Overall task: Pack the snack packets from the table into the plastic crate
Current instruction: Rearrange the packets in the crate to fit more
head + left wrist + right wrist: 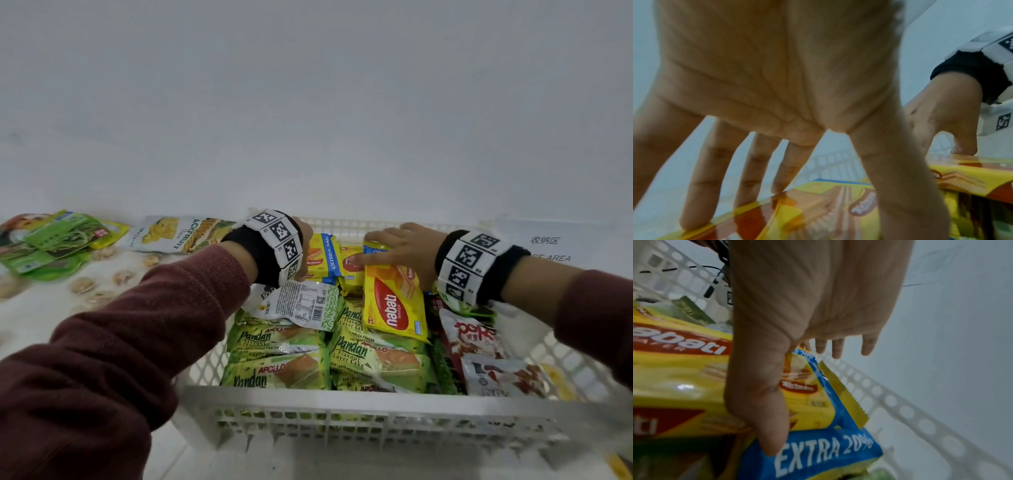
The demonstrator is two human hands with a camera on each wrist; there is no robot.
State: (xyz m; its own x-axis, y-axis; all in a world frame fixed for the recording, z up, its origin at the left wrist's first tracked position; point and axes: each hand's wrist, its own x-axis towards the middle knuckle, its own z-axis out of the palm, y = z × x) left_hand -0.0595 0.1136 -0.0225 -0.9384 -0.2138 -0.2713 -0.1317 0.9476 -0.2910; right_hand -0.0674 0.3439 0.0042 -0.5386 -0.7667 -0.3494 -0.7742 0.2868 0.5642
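Note:
A white plastic crate [342,401] holds several snack packets. Green Pandan cake packets [277,342] fill its near half, and a yellow nabati wafer packet [394,305] lies on top of them. My left hand [306,248] reaches down at the crate's far left. Its straight fingers [694,203] touch a yellow and blue wafer packet [323,257] [818,203]. My right hand [394,245] lies flat with spread fingers on the wafer packets at the far middle. Its thumb [764,402] rests on a yellow packet [812,402] above a blue-edged packet [818,451].
On the table left of the crate lie a jackfruit pouch [178,233] and green pouches [58,240]. A white packet [301,305] lies label side up in the crate. Red and white packets [476,339] stand at the crate's right side. A labelled sheet [551,246] lies at the far right.

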